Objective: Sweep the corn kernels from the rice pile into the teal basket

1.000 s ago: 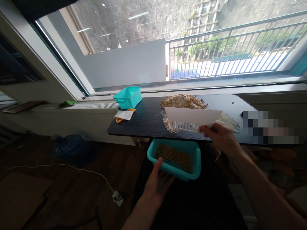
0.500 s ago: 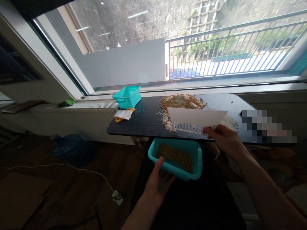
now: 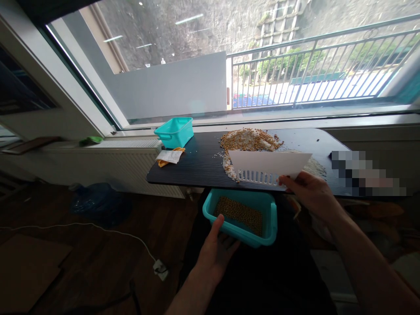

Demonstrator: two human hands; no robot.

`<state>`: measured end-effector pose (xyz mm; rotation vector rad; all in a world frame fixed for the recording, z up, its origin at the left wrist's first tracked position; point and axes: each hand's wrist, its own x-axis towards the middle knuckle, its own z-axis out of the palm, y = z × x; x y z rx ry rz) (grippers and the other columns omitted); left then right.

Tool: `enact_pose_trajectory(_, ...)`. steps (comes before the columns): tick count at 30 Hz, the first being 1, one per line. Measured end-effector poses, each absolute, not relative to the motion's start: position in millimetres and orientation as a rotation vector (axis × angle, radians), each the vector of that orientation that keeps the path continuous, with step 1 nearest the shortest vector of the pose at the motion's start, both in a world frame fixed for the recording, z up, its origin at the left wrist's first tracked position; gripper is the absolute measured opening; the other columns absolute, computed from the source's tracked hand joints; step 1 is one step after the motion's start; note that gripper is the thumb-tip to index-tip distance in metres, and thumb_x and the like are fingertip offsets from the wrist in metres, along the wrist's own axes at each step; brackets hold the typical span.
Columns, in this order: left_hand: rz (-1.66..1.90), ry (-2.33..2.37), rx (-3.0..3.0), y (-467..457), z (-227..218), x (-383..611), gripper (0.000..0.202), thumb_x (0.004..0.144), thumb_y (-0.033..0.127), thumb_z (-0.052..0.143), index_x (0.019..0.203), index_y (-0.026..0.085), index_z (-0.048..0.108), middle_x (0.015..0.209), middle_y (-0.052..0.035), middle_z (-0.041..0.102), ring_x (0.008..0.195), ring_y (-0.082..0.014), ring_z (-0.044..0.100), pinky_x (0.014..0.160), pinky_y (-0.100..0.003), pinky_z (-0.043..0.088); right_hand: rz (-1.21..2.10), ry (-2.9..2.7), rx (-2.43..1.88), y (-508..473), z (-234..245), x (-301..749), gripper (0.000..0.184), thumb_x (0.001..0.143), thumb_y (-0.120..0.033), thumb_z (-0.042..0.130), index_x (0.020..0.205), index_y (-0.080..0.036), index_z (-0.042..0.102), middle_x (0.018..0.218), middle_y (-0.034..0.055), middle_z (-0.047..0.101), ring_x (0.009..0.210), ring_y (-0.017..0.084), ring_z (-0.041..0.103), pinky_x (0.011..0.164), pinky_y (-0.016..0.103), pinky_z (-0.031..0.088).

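Observation:
My left hand point(image 3: 215, 249) grips the near wall of a teal tub point(image 3: 271, 218) holding brown grains, kept just below the front edge of a black tabletop point(image 3: 197, 164). My right hand point(image 3: 310, 190) pinches the lower right corner of a white slotted scoop point(image 3: 267, 166), which stands on edge at the table's front, above the tub. Behind the scoop lies a heap of mixed brown and white grains point(image 3: 249, 139), with white grains point(image 3: 315, 166) spread to its right.
A second teal tub point(image 3: 173, 131) sits at the table's back left, beside a white packet on something orange point(image 3: 169, 156). A white radiator point(image 3: 124, 164) runs left of the table under the window. A white cable and plug point(image 3: 160, 269) lie on the dark floor.
The scoop and my right hand have shifted slightly right and toward the table's front edge. The tub in my left hand has edged a little to the right.

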<state>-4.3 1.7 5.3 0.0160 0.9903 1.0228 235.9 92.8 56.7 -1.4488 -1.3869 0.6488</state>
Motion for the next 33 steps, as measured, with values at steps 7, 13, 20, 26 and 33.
enact_pose_trajectory(7,1.023,0.988,0.007,2,4,-5,0.050,0.087,0.045,0.060,0.127,0.015,0.055,0.121,-0.0137,0.064,0.103,-0.0246,0.065,0.092,-0.037,0.050,0.685,-1.412,-1.449,90,58,236,0.023,0.068,-0.045,0.070,0.070,-0.022,0.069,0.062,0.0002,0.066,0.054,0.013,0.054,0.052,0.026,0.043)
enact_pose_trajectory(13,1.027,1.011,-0.015,4,4,-5,0.047,0.089,0.044,0.058,0.126,0.015,0.054,0.123,-0.0138,0.063,0.104,-0.0250,0.064,0.092,-0.037,0.051,0.607,-1.435,-1.465,96,60,231,0.025,0.069,-0.046,0.067,0.068,-0.021,0.067,0.060,0.0001,0.064,0.052,0.012,0.052,0.051,0.025,0.042)
enact_pose_trajectory(20,1.034,1.002,-0.006,3,4,-8,0.048,0.088,0.044,0.058,0.126,0.016,0.054,0.125,-0.0136,0.062,0.107,-0.0256,0.063,0.093,-0.037,0.050,0.690,-1.462,-1.445,95,57,225,0.026,0.067,-0.047,0.067,0.069,-0.021,0.068,0.061,0.0001,0.065,0.053,0.012,0.052,0.052,0.025,0.043)
enact_pose_trajectory(26,1.029,1.005,-0.015,4,1,-8,0.050,0.086,0.046,0.061,0.126,0.016,0.054,0.121,-0.0139,0.064,0.106,-0.0254,0.064,0.094,-0.038,0.050,0.670,-1.373,-1.475,89,64,227,0.027,0.067,-0.048,0.069,0.068,-0.021,0.067,0.062,0.0003,0.065,0.053,0.012,0.053,0.052,0.026,0.045)
enact_pose_trajectory(33,1.038,0.997,-0.025,3,1,-7,0.051,0.086,0.044,0.061,0.126,0.014,0.054,0.124,-0.0143,0.062,0.107,-0.0253,0.063,0.094,-0.037,0.051,0.648,-1.336,-1.437,107,58,225,0.025,0.067,-0.045,0.068,0.068,-0.020,0.065,0.059,-0.0002,0.063,0.051,0.012,0.052,0.049,0.025,0.044)
